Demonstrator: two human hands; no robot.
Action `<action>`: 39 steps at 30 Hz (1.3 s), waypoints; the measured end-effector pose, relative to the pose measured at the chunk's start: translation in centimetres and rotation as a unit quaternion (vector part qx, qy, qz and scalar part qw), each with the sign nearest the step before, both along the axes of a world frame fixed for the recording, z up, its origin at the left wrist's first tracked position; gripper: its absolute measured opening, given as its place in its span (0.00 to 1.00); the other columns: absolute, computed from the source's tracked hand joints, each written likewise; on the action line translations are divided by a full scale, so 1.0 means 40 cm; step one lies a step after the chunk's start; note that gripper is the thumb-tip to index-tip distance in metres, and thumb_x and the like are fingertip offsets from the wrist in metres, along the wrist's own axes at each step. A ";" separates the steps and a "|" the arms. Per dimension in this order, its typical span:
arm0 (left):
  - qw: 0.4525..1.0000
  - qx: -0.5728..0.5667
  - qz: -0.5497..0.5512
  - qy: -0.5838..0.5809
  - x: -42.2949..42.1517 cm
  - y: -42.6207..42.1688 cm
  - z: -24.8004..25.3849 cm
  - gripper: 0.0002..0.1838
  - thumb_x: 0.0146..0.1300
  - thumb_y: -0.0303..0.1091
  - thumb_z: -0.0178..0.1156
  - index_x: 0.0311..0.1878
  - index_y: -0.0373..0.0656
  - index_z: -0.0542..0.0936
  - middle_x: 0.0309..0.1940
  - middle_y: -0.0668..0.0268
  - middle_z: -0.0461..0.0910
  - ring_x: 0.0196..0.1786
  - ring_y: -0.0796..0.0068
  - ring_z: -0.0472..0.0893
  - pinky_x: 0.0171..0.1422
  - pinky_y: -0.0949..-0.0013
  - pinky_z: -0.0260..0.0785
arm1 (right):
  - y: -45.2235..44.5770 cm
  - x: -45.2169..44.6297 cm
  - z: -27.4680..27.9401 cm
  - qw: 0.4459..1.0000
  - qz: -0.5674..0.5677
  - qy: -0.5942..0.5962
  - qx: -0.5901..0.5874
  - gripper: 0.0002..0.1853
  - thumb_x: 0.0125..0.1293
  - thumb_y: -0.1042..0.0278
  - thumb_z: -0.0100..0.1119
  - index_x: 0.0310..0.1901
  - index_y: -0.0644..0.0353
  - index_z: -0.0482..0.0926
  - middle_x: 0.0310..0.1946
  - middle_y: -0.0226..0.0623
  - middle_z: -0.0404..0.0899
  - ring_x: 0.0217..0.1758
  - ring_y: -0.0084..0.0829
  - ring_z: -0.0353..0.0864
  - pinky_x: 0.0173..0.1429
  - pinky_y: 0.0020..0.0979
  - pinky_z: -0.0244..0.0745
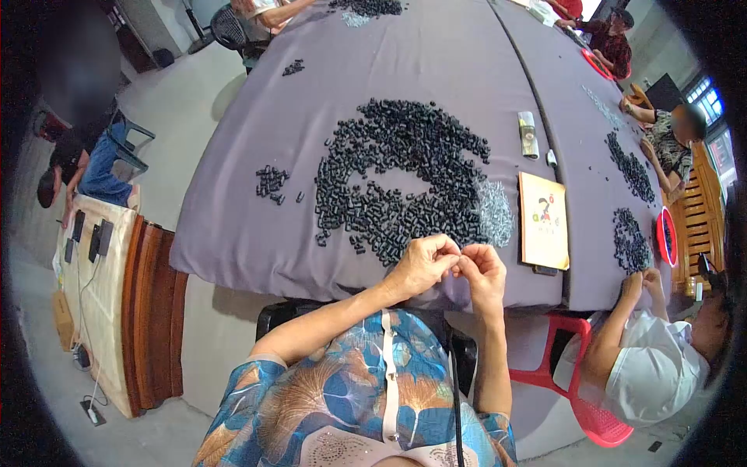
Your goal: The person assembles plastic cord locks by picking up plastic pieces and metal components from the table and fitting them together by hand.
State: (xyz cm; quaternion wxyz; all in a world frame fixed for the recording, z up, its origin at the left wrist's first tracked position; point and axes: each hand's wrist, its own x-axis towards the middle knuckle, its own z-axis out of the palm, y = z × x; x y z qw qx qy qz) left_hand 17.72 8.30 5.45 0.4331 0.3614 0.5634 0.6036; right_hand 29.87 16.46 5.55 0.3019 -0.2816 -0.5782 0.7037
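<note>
My left hand (pixel 426 265) and my right hand (pixel 483 274) meet over the near edge of the cloth-covered table. Thumb and fingers of both are pinched together, tip to tip. Whatever sits between the fingertips is too small and covered to make out. Just beyond them spreads a large ring-shaped heap of small black cylindrical pieces (pixel 420 136). A pile of small clear pieces (pixel 495 214) touches its right side. Off to the left lies a smaller cluster of black pieces (pixel 271 181).
An orange-covered book (pixel 543 222) and a small packet (pixel 528 135) lie right of the heap. People sit along the right side by other black piles (pixel 631 167). A red stool (pixel 552 354) stands at my right. A wooden cabinet (pixel 152 311) is at left.
</note>
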 end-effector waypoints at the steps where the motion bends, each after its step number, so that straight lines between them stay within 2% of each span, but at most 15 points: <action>1: 1.000 -0.005 0.000 0.000 -0.002 0.003 0.002 0.03 0.59 0.28 0.57 0.35 0.39 0.76 0.24 0.70 0.79 0.23 0.88 0.73 0.24 0.82 0.67 | 0.002 -0.003 0.000 1.000 0.001 0.009 0.010 0.05 0.59 0.80 0.56 0.36 0.65 0.72 0.29 0.31 0.74 0.27 0.19 0.73 0.33 0.20 0.71; 5: 0.996 -0.003 -0.004 -0.086 -0.010 0.027 -0.002 0.04 0.58 0.27 0.57 0.36 0.40 0.76 0.24 0.71 0.78 0.22 0.88 0.72 0.23 0.83 0.65 | 0.010 -0.010 0.014 0.999 -0.012 -0.006 0.053 0.05 0.59 0.81 0.54 0.37 0.65 0.72 0.28 0.30 0.74 0.28 0.18 0.72 0.33 0.19 0.70; 9: 0.996 -0.007 -0.004 -0.090 -0.014 0.046 -0.006 0.04 0.57 0.27 0.57 0.36 0.40 0.76 0.24 0.71 0.77 0.21 0.89 0.72 0.21 0.84 0.64 | 0.041 -0.024 0.005 0.988 -0.051 -0.040 0.139 0.04 0.59 0.81 0.52 0.36 0.64 0.72 0.27 0.30 0.74 0.29 0.17 0.71 0.34 0.19 0.69; 12: 0.994 -0.015 -0.008 -0.105 -0.014 0.048 -0.024 0.07 0.57 0.27 0.58 0.38 0.37 0.76 0.24 0.70 0.77 0.21 0.86 0.74 0.21 0.82 0.66 | 0.122 -0.024 -0.037 0.948 -0.124 -0.120 0.268 0.03 0.60 0.80 0.50 0.36 0.64 0.73 0.26 0.32 0.73 0.29 0.20 0.70 0.35 0.23 0.68; 13: 0.993 -0.017 -0.007 -0.115 -0.015 0.045 -0.024 0.07 0.57 0.27 0.58 0.39 0.37 0.77 0.24 0.70 0.77 0.21 0.85 0.74 0.22 0.82 0.67 | 0.151 -0.025 -0.043 0.939 -0.147 -0.134 0.282 0.04 0.59 0.80 0.50 0.36 0.65 0.72 0.26 0.35 0.74 0.30 0.26 0.72 0.37 0.26 0.69; 15: 0.991 -0.030 -0.014 -0.131 -0.021 0.036 -0.033 0.08 0.57 0.27 0.58 0.39 0.34 0.77 0.24 0.67 0.77 0.22 0.83 0.75 0.23 0.80 0.69 | 0.209 -0.021 -0.064 0.879 -0.180 -0.177 0.405 0.05 0.58 0.82 0.49 0.36 0.66 0.73 0.28 0.39 0.75 0.31 0.31 0.74 0.38 0.29 0.70; 16: 0.990 -0.034 -0.015 -0.137 -0.024 0.032 -0.033 0.08 0.57 0.27 0.58 0.39 0.34 0.77 0.24 0.67 0.77 0.23 0.83 0.76 0.24 0.80 0.70 | 0.227 -0.017 -0.067 0.873 -0.177 -0.201 0.408 0.07 0.57 0.83 0.49 0.37 0.67 0.73 0.30 0.43 0.75 0.33 0.35 0.76 0.40 0.32 0.71; 19: 0.987 -0.035 -0.019 -0.159 -0.036 0.028 -0.038 0.07 0.57 0.25 0.57 0.38 0.34 0.77 0.25 0.66 0.77 0.24 0.82 0.76 0.25 0.79 0.71 | 0.262 -0.022 -0.067 0.881 -0.178 -0.202 0.390 0.08 0.57 0.83 0.49 0.39 0.66 0.73 0.30 0.43 0.75 0.34 0.34 0.75 0.40 0.31 0.71; 23: 0.982 -0.020 -0.020 -0.189 -0.052 0.023 -0.038 0.07 0.57 0.25 0.58 0.39 0.35 0.76 0.26 0.66 0.77 0.25 0.82 0.76 0.27 0.79 0.71 | 0.219 -0.032 -0.012 0.838 -0.172 -0.210 0.473 0.11 0.55 0.82 0.53 0.42 0.65 0.73 0.36 0.41 0.74 0.32 0.36 0.75 0.37 0.30 0.71; 24: 0.979 -0.019 -0.015 -0.200 -0.057 0.020 -0.030 0.07 0.57 0.25 0.58 0.39 0.35 0.76 0.26 0.66 0.77 0.25 0.82 0.76 0.27 0.80 0.71 | 0.190 -0.032 0.002 0.865 -0.127 -0.196 0.444 0.13 0.54 0.81 0.55 0.43 0.64 0.73 0.40 0.41 0.72 0.31 0.37 0.75 0.35 0.29 0.71; 27: 0.974 -0.006 0.008 -0.225 -0.067 0.009 -0.032 0.06 0.58 0.26 0.58 0.38 0.36 0.76 0.27 0.67 0.77 0.25 0.82 0.76 0.27 0.80 0.70 | 0.075 -0.056 0.041 0.936 0.035 -0.123 0.327 0.08 0.56 0.80 0.56 0.39 0.64 0.76 0.31 0.38 0.75 0.30 0.26 0.74 0.34 0.24 0.69; 30: 0.975 -0.001 0.021 -0.223 -0.080 -0.003 -0.042 0.05 0.57 0.27 0.59 0.36 0.37 0.76 0.26 0.67 0.77 0.25 0.83 0.75 0.26 0.80 0.69 | 0.012 -0.065 -0.001 0.982 0.056 -0.105 0.143 0.06 0.61 0.78 0.52 0.39 0.66 0.76 0.29 0.30 0.76 0.32 0.17 0.72 0.37 0.19 0.68; 31: 0.971 0.010 0.025 -0.236 -0.084 -0.012 -0.030 0.04 0.57 0.27 0.59 0.35 0.38 0.76 0.25 0.67 0.77 0.24 0.83 0.75 0.26 0.80 0.69 | -0.005 -0.072 -0.003 0.994 0.047 -0.053 0.081 0.05 0.62 0.77 0.52 0.38 0.68 0.76 0.30 0.28 0.76 0.33 0.16 0.72 0.38 0.19 0.68; 37: 0.972 0.009 0.025 -0.235 -0.095 -0.066 -0.025 0.05 0.54 0.26 0.61 0.33 0.38 0.76 0.25 0.66 0.78 0.24 0.82 0.76 0.26 0.79 0.70 | -0.062 -0.070 0.027 0.976 0.057 -0.128 0.168 0.07 0.57 0.79 0.58 0.38 0.66 0.77 0.30 0.31 0.76 0.33 0.16 0.72 0.37 0.19 0.68; 39: 0.970 0.009 0.006 -0.242 -0.094 -0.082 -0.030 0.06 0.54 0.26 0.61 0.34 0.36 0.77 0.25 0.65 0.78 0.23 0.81 0.76 0.25 0.79 0.70 | -0.073 -0.061 0.020 0.979 0.069 -0.098 0.163 0.05 0.56 0.80 0.58 0.36 0.66 0.77 0.27 0.31 0.76 0.31 0.17 0.73 0.34 0.20 0.68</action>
